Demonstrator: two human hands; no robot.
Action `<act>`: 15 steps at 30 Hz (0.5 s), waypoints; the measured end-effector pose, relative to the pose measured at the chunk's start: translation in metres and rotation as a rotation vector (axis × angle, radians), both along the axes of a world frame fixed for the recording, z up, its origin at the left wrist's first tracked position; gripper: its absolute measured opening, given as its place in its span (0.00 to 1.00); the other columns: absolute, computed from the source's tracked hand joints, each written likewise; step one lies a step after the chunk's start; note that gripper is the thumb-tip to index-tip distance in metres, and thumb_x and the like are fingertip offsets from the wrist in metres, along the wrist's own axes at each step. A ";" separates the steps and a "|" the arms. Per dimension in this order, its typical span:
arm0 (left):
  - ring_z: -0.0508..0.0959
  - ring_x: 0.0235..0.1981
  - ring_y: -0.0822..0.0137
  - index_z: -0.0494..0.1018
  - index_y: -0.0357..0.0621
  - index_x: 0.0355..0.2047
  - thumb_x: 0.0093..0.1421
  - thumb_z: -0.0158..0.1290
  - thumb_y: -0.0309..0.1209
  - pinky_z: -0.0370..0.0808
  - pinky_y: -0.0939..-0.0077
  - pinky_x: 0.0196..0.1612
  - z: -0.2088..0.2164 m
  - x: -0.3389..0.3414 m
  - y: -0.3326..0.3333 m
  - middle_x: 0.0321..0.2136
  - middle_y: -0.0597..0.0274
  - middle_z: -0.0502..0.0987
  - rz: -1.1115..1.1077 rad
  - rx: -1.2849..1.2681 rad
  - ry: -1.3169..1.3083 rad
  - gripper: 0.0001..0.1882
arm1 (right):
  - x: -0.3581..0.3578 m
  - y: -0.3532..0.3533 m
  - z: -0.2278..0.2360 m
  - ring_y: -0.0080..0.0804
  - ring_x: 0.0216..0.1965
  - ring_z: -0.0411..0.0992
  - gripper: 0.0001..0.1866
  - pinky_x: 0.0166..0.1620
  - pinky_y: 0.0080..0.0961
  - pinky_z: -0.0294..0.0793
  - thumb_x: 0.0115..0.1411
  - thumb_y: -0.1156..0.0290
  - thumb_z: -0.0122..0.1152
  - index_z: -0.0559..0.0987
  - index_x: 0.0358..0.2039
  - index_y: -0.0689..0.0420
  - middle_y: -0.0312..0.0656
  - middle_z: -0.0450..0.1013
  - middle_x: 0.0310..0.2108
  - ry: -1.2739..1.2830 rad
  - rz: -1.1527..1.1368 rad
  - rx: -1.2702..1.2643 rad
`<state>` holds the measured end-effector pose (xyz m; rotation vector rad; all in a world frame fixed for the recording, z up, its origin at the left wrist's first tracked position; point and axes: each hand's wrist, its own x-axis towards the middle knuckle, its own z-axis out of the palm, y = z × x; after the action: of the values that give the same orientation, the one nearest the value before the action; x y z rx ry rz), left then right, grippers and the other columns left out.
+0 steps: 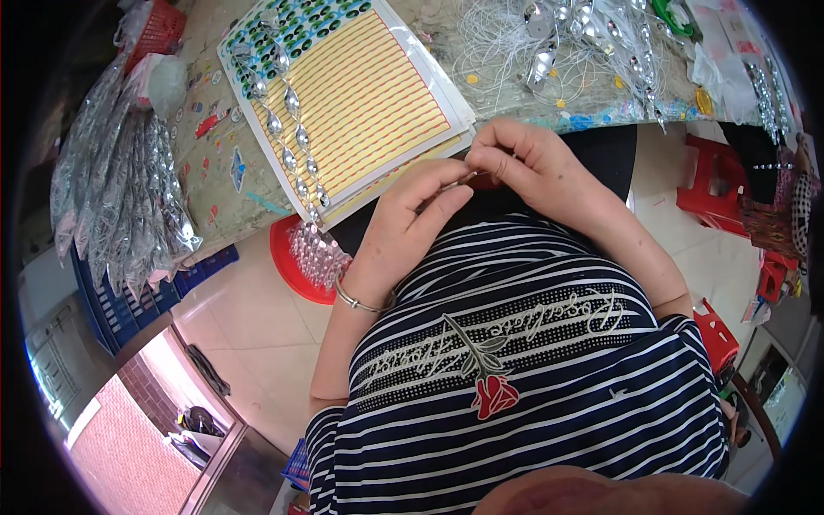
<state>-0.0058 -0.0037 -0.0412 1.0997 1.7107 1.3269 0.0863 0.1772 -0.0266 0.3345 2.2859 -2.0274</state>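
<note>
Between your fingertips, just in front of your striped shirt [532, 343] and near the tabletop's [202, 142] front edge, is a small thin piece [473, 174], too small to make out clearly. Your left hand [410, 210] has its thumb and forefinger nearly closed, pinching it; your right hand [536, 163] meets it from the other side, thumb pressed to a curled forefinger on the same piece. Just beyond your hands lies a stack of printed sheets [378, 81], the top one yellow with red wavy lines, and two strands of silver beads [292, 105] lie across its left part. To your right on the tabletop is a tangle of white strings [493, 64] with more silver beads among them. To your left hang silver strands in clear bags [120, 184], near a red basket [160, 33]. Below the tabletop, pink beads [318, 256] rest on a red stool [283, 262]
</note>
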 end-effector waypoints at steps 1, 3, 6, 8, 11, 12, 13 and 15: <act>0.73 0.38 0.75 0.71 0.37 0.45 0.60 0.50 0.23 0.69 0.84 0.42 0.002 0.002 0.003 0.39 0.63 0.74 0.117 -0.016 -0.187 0.12 | -0.001 -0.003 -0.003 0.16 0.26 0.66 0.08 0.30 0.16 0.68 0.62 0.70 0.52 0.72 0.31 0.63 0.33 0.69 0.23 0.051 -0.022 0.036; 0.72 0.32 0.78 0.73 0.37 0.39 0.58 0.53 0.24 0.69 0.86 0.38 0.008 0.009 0.013 0.33 0.67 0.75 0.328 -0.020 -0.511 0.09 | -0.004 -0.007 -0.005 0.26 0.26 0.69 0.09 0.31 0.21 0.69 0.61 0.69 0.53 0.73 0.31 0.62 0.39 0.70 0.23 0.083 -0.062 0.096; 0.71 0.29 0.79 0.74 0.38 0.37 0.56 0.55 0.23 0.68 0.87 0.34 0.012 0.008 0.016 0.29 0.69 0.75 0.337 -0.057 -0.501 0.08 | -0.007 -0.009 0.002 0.42 0.28 0.72 0.09 0.31 0.30 0.70 0.58 0.67 0.55 0.73 0.30 0.61 0.47 0.72 0.24 0.078 -0.117 0.187; 0.70 0.28 0.80 0.75 0.39 0.36 0.55 0.56 0.23 0.67 0.88 0.33 0.012 0.008 0.015 0.28 0.70 0.75 0.351 -0.057 -0.521 0.08 | -0.008 -0.009 0.000 0.43 0.28 0.72 0.08 0.31 0.32 0.70 0.58 0.68 0.56 0.74 0.29 0.60 0.47 0.72 0.25 0.185 -0.087 0.328; 0.70 0.27 0.80 0.75 0.38 0.37 0.55 0.56 0.24 0.66 0.87 0.32 0.011 0.007 0.013 0.28 0.69 0.75 0.341 -0.035 -0.593 0.09 | -0.008 -0.008 -0.001 0.33 0.25 0.71 0.07 0.29 0.24 0.68 0.59 0.70 0.55 0.73 0.29 0.62 0.42 0.71 0.23 0.248 -0.049 0.365; 0.73 0.30 0.77 0.75 0.37 0.37 0.55 0.56 0.23 0.69 0.85 0.37 0.009 0.007 0.012 0.30 0.66 0.76 0.342 -0.024 -0.586 0.09 | -0.008 -0.008 -0.001 0.33 0.25 0.71 0.07 0.29 0.24 0.68 0.59 0.70 0.55 0.73 0.29 0.62 0.42 0.71 0.23 0.250 -0.051 0.367; 0.76 0.34 0.75 0.74 0.36 0.37 0.55 0.56 0.23 0.72 0.84 0.41 0.008 0.007 0.012 0.32 0.63 0.77 0.343 -0.013 -0.579 0.09 | -0.009 -0.008 0.000 0.33 0.25 0.70 0.07 0.30 0.25 0.69 0.59 0.71 0.55 0.73 0.29 0.61 0.42 0.71 0.23 0.263 -0.049 0.371; 0.75 0.33 0.76 0.75 0.36 0.37 0.55 0.56 0.23 0.72 0.84 0.40 0.008 0.006 0.012 0.32 0.63 0.78 0.363 -0.018 -0.591 0.09 | -0.010 -0.008 0.001 0.33 0.26 0.70 0.06 0.30 0.25 0.69 0.58 0.71 0.55 0.74 0.29 0.61 0.42 0.71 0.24 0.280 -0.048 0.377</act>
<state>0.0006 0.0088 -0.0334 0.3253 1.4945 1.6471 0.0764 0.1690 -0.0260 0.1297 2.8599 -1.7483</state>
